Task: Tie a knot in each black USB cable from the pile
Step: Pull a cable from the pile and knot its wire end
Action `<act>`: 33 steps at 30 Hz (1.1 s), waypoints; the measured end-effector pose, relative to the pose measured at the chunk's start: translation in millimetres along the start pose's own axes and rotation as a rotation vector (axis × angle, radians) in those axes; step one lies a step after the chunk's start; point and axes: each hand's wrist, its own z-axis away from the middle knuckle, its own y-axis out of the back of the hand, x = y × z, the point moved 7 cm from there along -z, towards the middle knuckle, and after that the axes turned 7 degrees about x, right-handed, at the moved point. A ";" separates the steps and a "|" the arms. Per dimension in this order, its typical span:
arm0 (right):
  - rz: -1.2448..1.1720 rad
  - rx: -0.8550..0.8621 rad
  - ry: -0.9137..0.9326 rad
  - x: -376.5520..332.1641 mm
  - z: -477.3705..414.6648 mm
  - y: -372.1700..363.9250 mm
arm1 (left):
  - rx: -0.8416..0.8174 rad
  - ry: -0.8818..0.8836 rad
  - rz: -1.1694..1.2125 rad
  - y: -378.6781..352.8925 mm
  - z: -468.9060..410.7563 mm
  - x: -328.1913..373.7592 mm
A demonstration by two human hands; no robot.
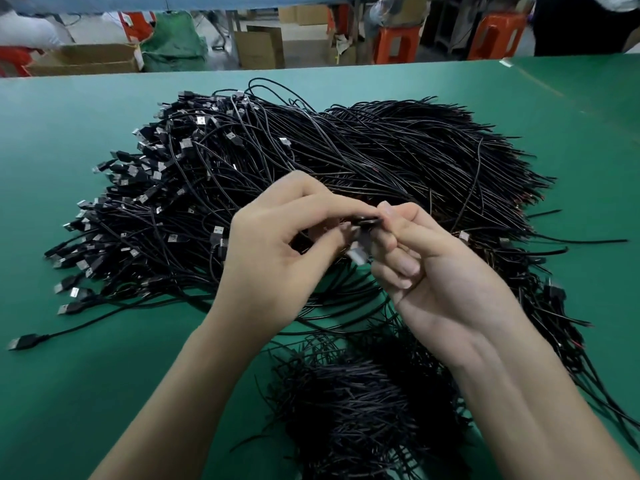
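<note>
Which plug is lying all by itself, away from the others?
The USB plug at the far left, near the person. It lies alone on the green table; the others crowd together in the pile.

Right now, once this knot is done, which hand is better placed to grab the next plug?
Probably the left hand: both pinch the cable, but it is nearest the plug ends; the right hand sits toward the cut ends.

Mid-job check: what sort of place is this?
Likely a factory assembly floor: a big pile of black USB cables on a green work table, cardboard cartons and orange stools behind.
</note>
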 end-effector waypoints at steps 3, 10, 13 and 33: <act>0.025 0.037 0.036 -3.3 -0.2 3.3 | -0.070 0.156 0.154 -5.5 4.2 -9.6; 0.129 0.063 0.099 -5.1 4.4 1.8 | -0.058 0.541 0.503 -14.4 9.7 -31.2; 0.102 0.060 0.097 -6.2 4.3 0.8 | -0.022 0.658 0.601 -18.3 13.2 -41.8; 0.056 -0.014 -0.016 -2.2 1.2 -0.3 | -0.072 0.131 0.224 -8.4 0.3 -12.2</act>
